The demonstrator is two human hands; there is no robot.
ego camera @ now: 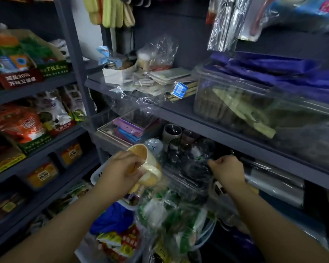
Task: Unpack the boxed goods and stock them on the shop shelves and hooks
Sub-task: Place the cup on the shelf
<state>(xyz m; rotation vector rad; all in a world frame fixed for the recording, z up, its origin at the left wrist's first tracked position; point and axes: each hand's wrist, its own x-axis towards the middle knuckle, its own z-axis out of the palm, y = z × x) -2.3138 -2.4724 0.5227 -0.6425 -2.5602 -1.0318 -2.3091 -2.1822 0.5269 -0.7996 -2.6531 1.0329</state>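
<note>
Yellow plastic mug (146, 164) is sitting in the left hand (122, 169), fingers wrapping its body, mouth tilting up toward the shelf, probably being lined up for a slot. Just beyond the knuckles, wrapped cups (172, 132) are crowding the middle shelf (110, 143). Right hand (228, 170) is curling on a dark cellophane-wrapped item (196, 164) beside the mug, likely shifting it to make room; the exact grip is blurring.
</note>
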